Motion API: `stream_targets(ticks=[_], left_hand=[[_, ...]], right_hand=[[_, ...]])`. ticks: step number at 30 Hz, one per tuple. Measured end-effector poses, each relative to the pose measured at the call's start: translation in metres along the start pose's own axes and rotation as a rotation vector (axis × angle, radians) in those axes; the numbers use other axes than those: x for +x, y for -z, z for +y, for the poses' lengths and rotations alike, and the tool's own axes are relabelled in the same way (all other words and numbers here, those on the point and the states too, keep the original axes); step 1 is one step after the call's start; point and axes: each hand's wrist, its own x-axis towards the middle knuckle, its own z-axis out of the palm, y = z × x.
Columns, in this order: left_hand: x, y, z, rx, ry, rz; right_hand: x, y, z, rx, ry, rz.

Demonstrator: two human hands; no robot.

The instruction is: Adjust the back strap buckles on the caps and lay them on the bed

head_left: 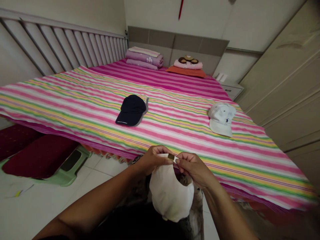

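A cream cap (168, 193) hangs in front of me, below the bed's near edge. My left hand (152, 159) pinches its back strap on the left side. My right hand (192, 166) pinches the strap on the right side. A small metal buckle (171, 156) sits between my fingertips. Both hands are closed on the strap. A dark navy cap (131, 110) lies on the striped bedsheet (175, 133) near the middle. A white cap (221, 118) lies on the sheet to the right.
Folded purple bedding (145, 57) and a pink and orange pillow (188, 66) sit at the headboard. Dark red cushions (37, 155) rest on green stools at lower left. A railing (62, 46) runs along the left, wardrobe doors (287, 83) on the right, and a nightstand (231, 88).
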Motion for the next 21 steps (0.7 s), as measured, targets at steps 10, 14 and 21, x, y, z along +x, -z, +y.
stream_targets(ticks=[10,14,21], left_hand=[[-0.0006,0.0056,0.0072,0.132,-0.001,-0.046],[-0.0007,0.0049,0.0055,0.094,-0.005,-0.069],[0.0007,0.0020,0.0045,0.096,-0.028,-0.056]], right_hand=[[0.0018,-0.0028,-0.0017,0.183,-0.037,-0.015],[0.0022,-0.0043,-0.0039,0.196,-0.036,-0.013],[0.0039,-0.0033,-0.0014,0.175,-0.026,-0.016]])
